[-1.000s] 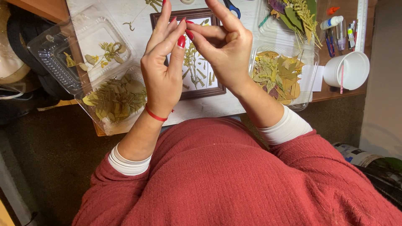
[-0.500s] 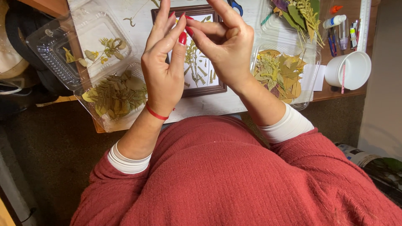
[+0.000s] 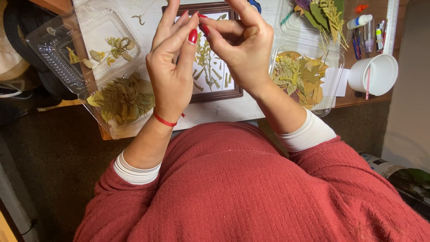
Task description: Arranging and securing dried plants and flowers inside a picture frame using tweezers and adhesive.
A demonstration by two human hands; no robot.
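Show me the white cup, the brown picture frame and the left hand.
white cup (image 3: 376, 71), head view, on its outer wall.
brown picture frame (image 3: 217, 94), head view, on its lower edge.
left hand (image 3: 172, 76), head view, on the back of the hand.

Both hands raised above desk centre: left hand (image 3: 172, 76) beside right hand (image 3: 242, 49), fingertips meeting. Directly under them, picture frame (image 3: 215, 92) flat on the desk (image 3: 215, 112), pressed sprigs inside it. Left of frame: open clamshell tray (image 3: 62, 49), dried leaves in both halves. Right of frame: second tray (image 3: 331, 85) with a leaf pile (image 3: 300, 76). Further right, cup (image 3: 374, 74) at desk edge; behind it, glue bottle (image 3: 360, 21) and pens.
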